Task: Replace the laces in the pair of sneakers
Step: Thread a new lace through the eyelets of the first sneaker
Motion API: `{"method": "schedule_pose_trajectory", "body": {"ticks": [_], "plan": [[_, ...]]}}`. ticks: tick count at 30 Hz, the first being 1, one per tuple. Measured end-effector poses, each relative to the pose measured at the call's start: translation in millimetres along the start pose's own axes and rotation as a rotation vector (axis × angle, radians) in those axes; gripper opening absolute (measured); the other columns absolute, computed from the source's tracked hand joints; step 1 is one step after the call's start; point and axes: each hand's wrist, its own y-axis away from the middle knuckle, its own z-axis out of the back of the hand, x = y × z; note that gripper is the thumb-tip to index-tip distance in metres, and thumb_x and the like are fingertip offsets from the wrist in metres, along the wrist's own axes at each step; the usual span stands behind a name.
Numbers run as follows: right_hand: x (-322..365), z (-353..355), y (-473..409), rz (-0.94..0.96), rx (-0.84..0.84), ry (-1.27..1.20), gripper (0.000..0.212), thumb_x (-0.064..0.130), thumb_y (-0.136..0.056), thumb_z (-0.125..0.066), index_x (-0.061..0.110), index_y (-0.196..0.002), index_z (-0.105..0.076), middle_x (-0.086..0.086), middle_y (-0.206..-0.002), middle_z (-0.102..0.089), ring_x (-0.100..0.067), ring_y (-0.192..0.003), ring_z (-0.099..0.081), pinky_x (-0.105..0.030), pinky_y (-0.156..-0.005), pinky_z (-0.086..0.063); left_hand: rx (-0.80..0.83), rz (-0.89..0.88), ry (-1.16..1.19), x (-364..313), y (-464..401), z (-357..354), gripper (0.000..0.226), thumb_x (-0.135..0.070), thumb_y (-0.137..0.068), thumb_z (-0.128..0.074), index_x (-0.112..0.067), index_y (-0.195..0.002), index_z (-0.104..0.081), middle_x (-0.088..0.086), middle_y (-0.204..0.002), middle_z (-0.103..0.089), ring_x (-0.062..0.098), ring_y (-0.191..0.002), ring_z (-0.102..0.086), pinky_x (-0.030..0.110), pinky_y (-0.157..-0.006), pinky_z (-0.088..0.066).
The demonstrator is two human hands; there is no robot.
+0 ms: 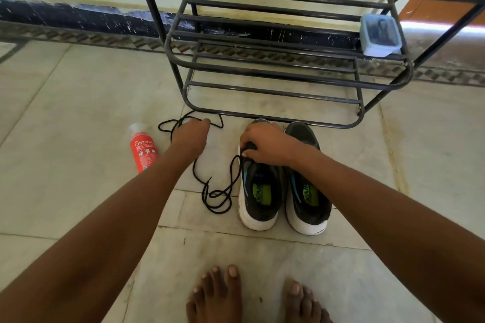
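From the head view, two dark sneakers with white soles stand side by side on the tiled floor point(78, 139), toes toward the black metal shoe rack point(275, 68). The right hand point(265, 145) rests on the left sneaker point(258, 191), its fingers point(246, 143) curled over the tongue and pinching the black lace point(217, 191) where it leaves the shoe. That lace trails off in loose loops across the floor, to the left of the shoes. The right sneaker point(307, 186) sits just beside its partner, untouched. The left hand point(191, 131) reaches down over the far end of the lace near the rack's foot; I cannot tell whether its fingers grip it. A red spray bottle point(143, 148) lies left of the lace. On the rack's lower shelf, at its right end, sits a lidded clear plastic box point(380, 35) holding something dark.
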Motion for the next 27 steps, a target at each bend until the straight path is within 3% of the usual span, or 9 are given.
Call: {"method": "schedule_pose_trajectory", "body": {"ticks": [2,5,7,11,14,16,20,23,27], "plan": [[3.4,-0.1,-1.0,-0.031,-0.1,-0.098,0.027,0.03,-0.093,-0.067,0.021,-0.118,-0.07,0.0,-0.114,-0.065,-0.02,-0.107,-0.06,-0.044,-0.097,-0.049,-0.058,-0.001,0.288,-1.5,4.3,8.1,0.034,0.0,-0.096,-0.059,-0.008,-0.129,-0.058,0.019,-0.114,-0.067,0.028,-0.099,-0.067,0.034,-0.077,-0.054],[19.0,3.8,-2.0,-0.101,-0.25,-0.331,0.041,0.028,-0.092,-0.072,0.013,-0.129,-0.064,-0.004,-0.126,-0.068,-0.017,-0.113,-0.063,-0.036,-0.098,-0.053,-0.116,-0.006,0.741,-15.5,24.6,27.7,0.02,-0.012,-0.101,-0.063,-0.019,-0.12,-0.064,0.007,-0.085,-0.075,0.003,-0.068,-0.065,0.014,-0.058,-0.046],[32.9,5.6,-3.6,-0.138,-0.276,-0.47,0.043,0.03,-0.088,-0.078,0.012,-0.125,-0.067,-0.002,-0.121,-0.072,-0.013,-0.111,-0.066,-0.032,-0.096,-0.054,-0.21,-0.023,0.833,-22.6,40.5,41.3,0.016,-0.018,-0.1,-0.066,-0.021,-0.116,-0.064,0.002,-0.075,-0.074,0.005,-0.067,-0.066,0.016,-0.061,-0.046],[52.3,0.4,0.7,-0.138,-0.276,-0.732,0.007,0.014,-0.091,-0.074,0.01,-0.096,-0.077,0.001,-0.082,-0.078,-0.007,-0.078,-0.074,-0.031,-0.085,-0.061,-0.281,-0.004,0.89,-18.1,63.7,60.7,0.022,-0.028,-0.097,-0.071,-0.021,-0.116,-0.061,0.007,-0.073,-0.069,0.015,-0.068,-0.066,0.026,-0.066,-0.051],[50.1,-6.9,3.3,-0.233,-0.341,-0.607,0.01,0.021,-0.095,-0.069,0.019,-0.09,-0.077,0.01,-0.075,-0.076,0.001,-0.074,-0.071,-0.032,-0.083,-0.061,-0.286,0.066,0.941,-3.2,70.3,69.1,0.01,-0.028,-0.096,-0.072,-0.021,-0.093,-0.067,-0.001,-0.066,-0.066,0.008,-0.059,-0.063,0.026,-0.061,-0.049],[44.4,-8.3,5.3,-0.258,-0.347,-0.562,0.01,0.025,-0.094,-0.069,0.023,-0.089,-0.077,0.014,-0.074,-0.075,0.003,-0.074,-0.07,-0.034,-0.082,-0.061,-0.282,0.101,1.045,5.4,73.3,69.5,0.013,-0.02,-0.096,-0.073,-0.019,-0.083,-0.07,0.0,-0.068,-0.069,0.007,-0.057,-0.065,0.027,-0.061,-0.053],[45.5,-12.1,7.9,-0.2,-0.247,-0.422,0.011,0.034,-0.091,-0.07,0.026,-0.095,-0.076,0.015,-0.078,-0.075,-0.001,-0.08,-0.07,-0.043,-0.087,-0.059,-0.365,0.121,1.281,-2.9,78.3,64.3,0.007,-0.006,-0.094,-0.071,-0.006,-0.097,-0.077,0.012,-0.082,-0.077,0.024,-0.078,-0.077,0.033,-0.077,-0.064],[53.5,-17.1,7.7,-0.152,-0.217,-0.33,0.013,0.038,-0.09,-0.069,0.026,-0.092,-0.074,0.013,-0.08,-0.074,-0.01,-0.083,-0.07,-0.049,-0.088,-0.055,-0.444,0.146,1.361,-20.2,76.7,60.1,0.011,-0.003,-0.094,-0.071,-0.005,-0.102,-0.078,0.01,-0.09,-0.079,0.02,-0.09,-0.077,0.036,-0.086,-0.063],[55.8,-22.6,6.8,-0.132,-0.231,-0.294,0.014,0.039,-0.091,-0.07,0.025,-0.092,-0.073,0.009,-0.081,-0.073,-0.015,-0.082,-0.069,-0.051,-0.09,-0.053,-0.348,0.27,1.771,-39.6,77.6,59.9,0.02,0.0,-0.095,-0.069,0.004,-0.114,-0.068,0.021,-0.1,-0.077,0.031,-0.099,-0.077,0.043,-0.09,-0.061]]}}
